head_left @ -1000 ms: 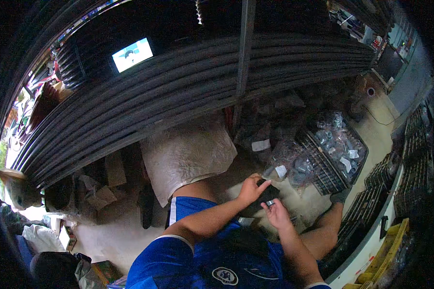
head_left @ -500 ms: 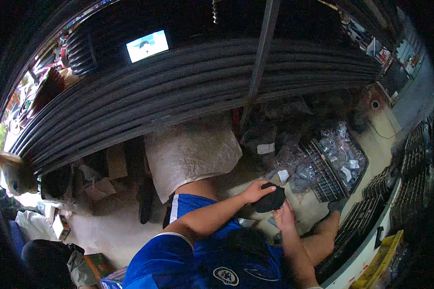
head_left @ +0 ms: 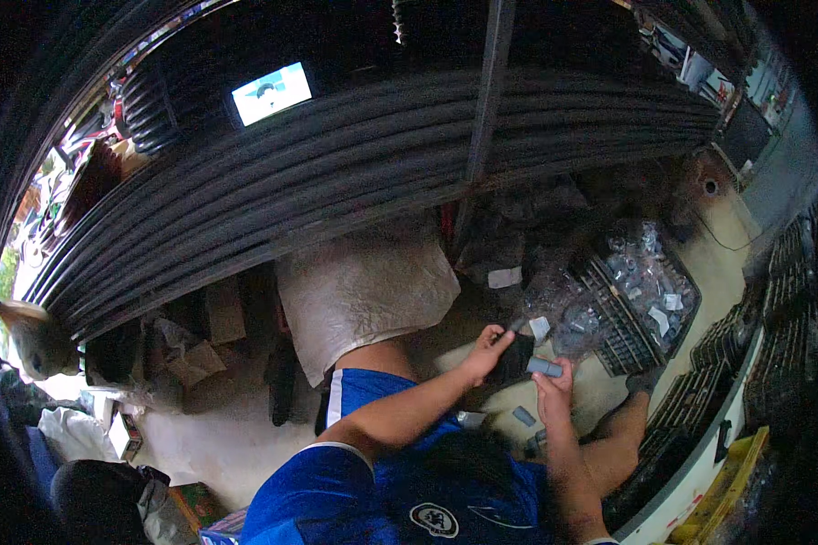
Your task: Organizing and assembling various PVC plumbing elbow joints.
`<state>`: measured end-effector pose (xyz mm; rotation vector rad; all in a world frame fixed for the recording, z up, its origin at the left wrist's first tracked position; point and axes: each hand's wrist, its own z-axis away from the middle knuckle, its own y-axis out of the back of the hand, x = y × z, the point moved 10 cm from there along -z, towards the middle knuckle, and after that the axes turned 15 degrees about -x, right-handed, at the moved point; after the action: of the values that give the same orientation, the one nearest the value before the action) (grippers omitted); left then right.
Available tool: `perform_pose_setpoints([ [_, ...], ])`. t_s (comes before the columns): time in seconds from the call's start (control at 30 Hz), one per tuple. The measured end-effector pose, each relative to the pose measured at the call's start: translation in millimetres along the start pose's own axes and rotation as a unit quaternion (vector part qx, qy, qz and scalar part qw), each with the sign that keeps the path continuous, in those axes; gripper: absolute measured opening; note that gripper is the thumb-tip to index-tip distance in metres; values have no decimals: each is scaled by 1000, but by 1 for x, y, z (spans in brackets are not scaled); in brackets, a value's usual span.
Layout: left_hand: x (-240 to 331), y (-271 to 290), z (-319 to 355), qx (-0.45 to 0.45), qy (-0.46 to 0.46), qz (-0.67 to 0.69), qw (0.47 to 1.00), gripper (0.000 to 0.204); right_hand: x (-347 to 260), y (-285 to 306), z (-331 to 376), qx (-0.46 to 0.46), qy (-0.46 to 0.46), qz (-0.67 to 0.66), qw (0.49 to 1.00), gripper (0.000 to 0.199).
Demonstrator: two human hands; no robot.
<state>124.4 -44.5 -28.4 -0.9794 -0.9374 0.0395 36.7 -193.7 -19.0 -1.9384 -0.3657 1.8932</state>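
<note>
Hands meet low in the middle of my view, over the pale floor (head_left: pixel 245 436) between the person's knees. My left hand (head_left: pixel 483 352) curls its fingers around a dark, flat, matte block (head_left: pixel 516 356), gripping it at its left edge. My right hand (head_left: pixel 554 392) pinches a small grey piece (head_left: pixel 545 367), short and rounded like a stub of tube, between thumb and fingertips; it sits touching the lower right corner of the dark block. I cannot tell whether the two parts are joined.

Just below the hands another small grey piece (head_left: pixel 523 416) lies on the floor, the same dull plastic look. To the right a black slatted crate (head_left: pixel 620 327) holds clear crinkled plastic bags (head_left: pixel 650 277) with small pale parts inside, glossy where light catches them. To the left a coarse woven sack (head_left: pixel 364 291), off-white and rumpled, lies on the floor near the knee. Behind it all a thick stack of long black pipes (head_left: pixel 336 182) runs across the view, smooth and ribbed by their own edges, bending with the lens. A small bright screen (head_left: pixel 271 93) glows above them. I see blue shiny fabric on the shirt (head_left: pixel 336 490) and shorts.
</note>
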Motion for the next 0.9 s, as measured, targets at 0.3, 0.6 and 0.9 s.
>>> perform_pose_setpoints([
  [0.3,2,-30,2,-120,-10,-269,956,30,-25,-6,6,25,-5,271,962,41],
  [0.6,-7,-45,6,-261,-43,-335,904,28,8,-7,20,-11,-78,242,967,35],
  [0.9,66,-16,12,58,-193,-587,784,48,-27,30,-3,55,-43,219,973,42],
])
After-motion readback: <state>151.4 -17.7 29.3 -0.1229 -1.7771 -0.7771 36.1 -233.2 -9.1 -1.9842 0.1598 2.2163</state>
